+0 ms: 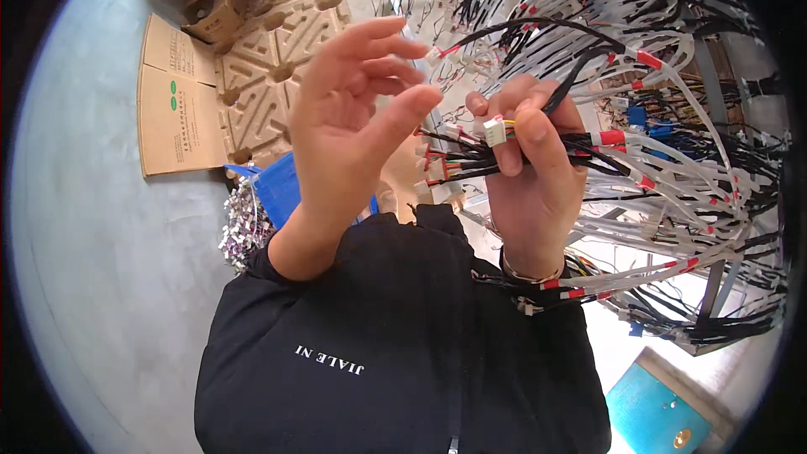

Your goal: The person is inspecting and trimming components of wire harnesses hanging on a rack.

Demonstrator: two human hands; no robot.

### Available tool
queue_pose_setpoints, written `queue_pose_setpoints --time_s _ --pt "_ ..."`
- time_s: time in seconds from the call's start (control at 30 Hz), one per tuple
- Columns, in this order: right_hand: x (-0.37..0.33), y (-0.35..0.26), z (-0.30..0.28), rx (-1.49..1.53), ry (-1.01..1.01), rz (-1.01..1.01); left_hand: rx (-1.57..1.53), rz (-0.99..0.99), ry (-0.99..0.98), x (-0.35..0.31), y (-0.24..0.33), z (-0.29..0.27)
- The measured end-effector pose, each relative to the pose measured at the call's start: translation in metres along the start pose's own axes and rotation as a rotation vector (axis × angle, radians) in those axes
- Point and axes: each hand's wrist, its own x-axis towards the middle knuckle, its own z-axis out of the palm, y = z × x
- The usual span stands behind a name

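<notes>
My right hand [538, 189] is closed around a bundle of black-sleeved wire harness ends [471, 155]. Between its thumb and fingers a white plug connector [494, 132] with yellow and red wires sticks out on top. Several other small connectors point left from the bundle, partly hidden behind the hand. My left hand [349, 109] is raised to the left of it, fingers curved and apart from the thumb, with nothing seen between them. Close to its fingertips hangs another white connector [434, 56] on a black cable [538, 22] that arches over my right hand.
White and black harnesses with red tape bands [647, 59] hang densely on a metal rack [719, 286] to the right. At the left lie a moulded pallet [273, 76], cardboard boxes [210, 8], a blue sheet [277, 189] and a heap of small connectors [244, 227]. A teal box [656, 412] is lower right.
</notes>
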Motion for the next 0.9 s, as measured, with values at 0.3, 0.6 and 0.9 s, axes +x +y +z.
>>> queue_pose_setpoints --time_s 0.3,0.6,0.9 --pt "-0.001 -0.003 -0.008 0.013 -0.066 0.072 0.122 0.061 -0.114 0.006 0.012 0.004" --pt "-0.007 -0.011 0.002 0.037 0.101 0.189 -0.437 -0.376 -0.356 0.003 0.024 0.010" --pt "-0.007 -0.019 0.004 0.119 0.030 0.324 -0.604 -0.412 -0.363 -0.001 0.020 0.015"
